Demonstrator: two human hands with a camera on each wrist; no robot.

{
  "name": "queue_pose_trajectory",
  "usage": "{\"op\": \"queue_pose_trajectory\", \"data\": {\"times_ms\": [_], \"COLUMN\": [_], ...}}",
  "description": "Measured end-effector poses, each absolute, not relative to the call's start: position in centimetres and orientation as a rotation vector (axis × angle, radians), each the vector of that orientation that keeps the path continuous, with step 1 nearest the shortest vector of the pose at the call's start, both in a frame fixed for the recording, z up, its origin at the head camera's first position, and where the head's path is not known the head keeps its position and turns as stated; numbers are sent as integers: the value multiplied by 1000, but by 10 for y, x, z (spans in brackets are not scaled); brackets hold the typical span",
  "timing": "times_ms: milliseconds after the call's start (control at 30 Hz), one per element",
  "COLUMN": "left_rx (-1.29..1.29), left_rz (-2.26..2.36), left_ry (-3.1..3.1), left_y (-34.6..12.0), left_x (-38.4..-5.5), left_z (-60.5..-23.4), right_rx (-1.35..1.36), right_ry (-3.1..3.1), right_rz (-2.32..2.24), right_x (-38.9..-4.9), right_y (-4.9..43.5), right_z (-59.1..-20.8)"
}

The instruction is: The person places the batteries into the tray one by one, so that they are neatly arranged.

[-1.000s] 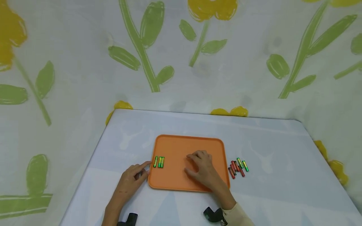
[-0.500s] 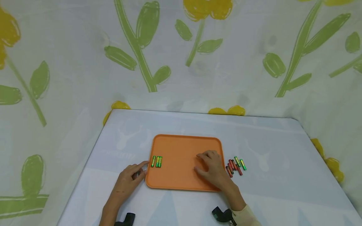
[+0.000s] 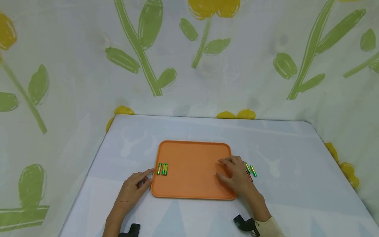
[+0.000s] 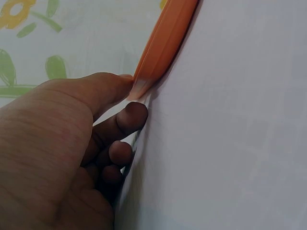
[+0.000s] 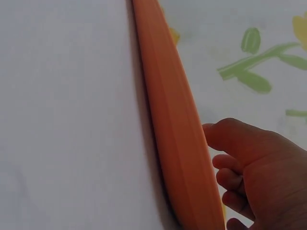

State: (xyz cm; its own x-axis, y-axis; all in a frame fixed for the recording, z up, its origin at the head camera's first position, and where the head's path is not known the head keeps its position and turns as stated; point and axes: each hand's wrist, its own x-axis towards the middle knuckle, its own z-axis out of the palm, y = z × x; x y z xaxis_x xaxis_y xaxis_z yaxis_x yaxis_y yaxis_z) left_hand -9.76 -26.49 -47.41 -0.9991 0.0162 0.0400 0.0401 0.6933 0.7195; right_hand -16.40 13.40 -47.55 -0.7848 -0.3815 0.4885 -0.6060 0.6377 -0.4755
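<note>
An orange tray (image 3: 189, 164) lies on the table, and three green and yellow batteries (image 3: 163, 169) sit upright in a row near its left rim. My left hand (image 3: 134, 189) rests on the table at the tray's left side, index finger and thumb right at the rim; the left wrist view has the thumb tip against the orange edge. My right hand (image 3: 238, 177) hovers over the tray's right rim with loosely curved fingers and nothing between them. Just beyond it lie two green batteries (image 3: 253, 171) and a red battery (image 3: 250, 176); the hand hides other batteries there.
The white patterned table (image 3: 284, 197) reaches back to a wall covering (image 3: 237, 65) with painted flowers. Black camera mounts (image 3: 245, 223) sit at both wrists.
My right hand has moved right, from over the tray's middle to its right rim, and now covers most of the loose red batteries. My left hand stays at the left rim.
</note>
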Motion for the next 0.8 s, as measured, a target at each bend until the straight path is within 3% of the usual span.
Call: {"op": "queue_pose_trajectory", "data": {"times_ms": [800], "left_rx": [-53], "left_rz": [-1198], "left_ry": [-2855], "left_y": [-262], "left_x": [-96], "left_z": [-472], "right_rx": [652], "right_ry": [-2548], "right_rz": [892], "right_x": [-164], "right_y": [200], "right_z": [-468]}}
